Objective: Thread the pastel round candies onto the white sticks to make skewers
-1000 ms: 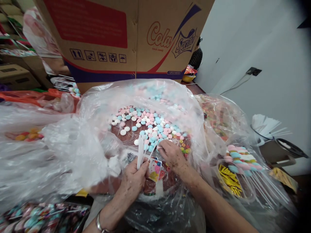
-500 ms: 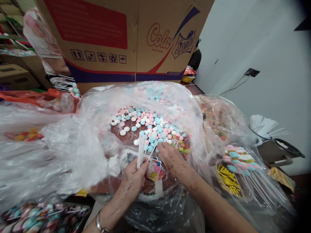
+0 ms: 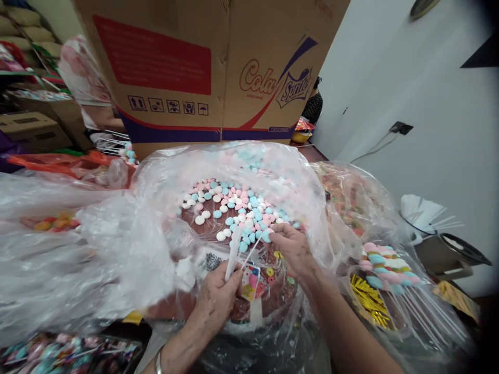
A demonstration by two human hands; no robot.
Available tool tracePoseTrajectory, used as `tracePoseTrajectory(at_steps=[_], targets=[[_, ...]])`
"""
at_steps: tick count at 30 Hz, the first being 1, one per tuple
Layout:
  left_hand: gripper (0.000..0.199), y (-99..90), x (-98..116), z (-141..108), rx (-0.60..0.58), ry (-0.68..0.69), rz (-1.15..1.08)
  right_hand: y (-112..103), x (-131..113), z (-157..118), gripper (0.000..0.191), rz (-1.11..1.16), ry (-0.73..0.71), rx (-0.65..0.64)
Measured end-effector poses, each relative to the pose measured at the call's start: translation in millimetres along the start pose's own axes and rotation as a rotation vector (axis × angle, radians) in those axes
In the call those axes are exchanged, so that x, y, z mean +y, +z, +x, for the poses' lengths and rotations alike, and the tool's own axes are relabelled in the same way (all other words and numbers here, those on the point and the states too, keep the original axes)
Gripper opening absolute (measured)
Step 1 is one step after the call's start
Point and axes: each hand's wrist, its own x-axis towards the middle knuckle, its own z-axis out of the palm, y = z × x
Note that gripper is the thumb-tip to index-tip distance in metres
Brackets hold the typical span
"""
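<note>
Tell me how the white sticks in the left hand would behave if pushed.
The white sticks are probably fairly stiff: they stick out straight from the left hand without drooping. They look thin, so each is likely light. One slants away from the rest, so they might fan out if loosened.

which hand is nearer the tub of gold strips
Right. The right hand is left of the tub; the left hand is farther left, holding white sticks.

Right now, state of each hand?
Left hand: closed, holding white sticks.
Right hand: fingertips closed, pinching a blue candy.
</note>
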Motion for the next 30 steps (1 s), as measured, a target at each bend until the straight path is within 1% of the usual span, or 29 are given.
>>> tracePoseTrajectory(at_steps=[2, 4, 8, 13, 17, 20, 22, 25, 27, 30], targets=[[0.02, -0.6, -2.1, 1.1, -0.03, 0.032, 0.062, -0.7, -7.5, -0.3, 0.029, 0.246, 0.083, 0.023], [0.02, -1.4, -2.2, 1.7, -0.066, 0.044, 0.114, 1.9, -14.0, -2.5, 0.035, 0.361, 0.123, 0.044], [0.022, -2.3, 1.0, 2.0, -0.098, 0.045, 0.169, 10.2, -18.2, -7.3, 0.035, 0.422, 0.134, 0.077], [0.021, -1.8, 3.1, 1.9, -0.057, 0.042, 0.196, 15.5, -14.7, -9.9, 0.032, 0.42, 0.09, 0.093], [0.021, -1.2, 2.4, 2.3, -0.05, 0.043, 0.185, 16.4, -12.3, -11.5, 0.028, 0.387, 0.049, 0.084], [0.022, -1.1, 2.7, 2.6, -0.046, 0.04, 0.175, 15.5, -7.1, -12.2, 0.029, 0.331, 0.028, 0.065], [0.022, -1.2, 3.1, 2.7, -0.038, 0.033, 0.186, 13.4, -1.6, -11.8, 0.031, 0.242, -0.004, 0.061], [0.022, -1.4, 2.2, 2.8, -0.046, 0.02, 0.193, 8.3, 5.0, -10.9, 0.033, 0.044, -0.074, 0.062], [0.022, -1.3, 0.3, 3.1, -0.051, 0.022, 0.18, 5.2, 5.3, -11.4, 0.032, -0.062, -0.115, 0.042], [0.023, -1.1, -2.4, 3.1, -0.054, 0.031, 0.164, 3.5, 1.0, -14.0, 0.028, -0.151, -0.146, -0.017]])
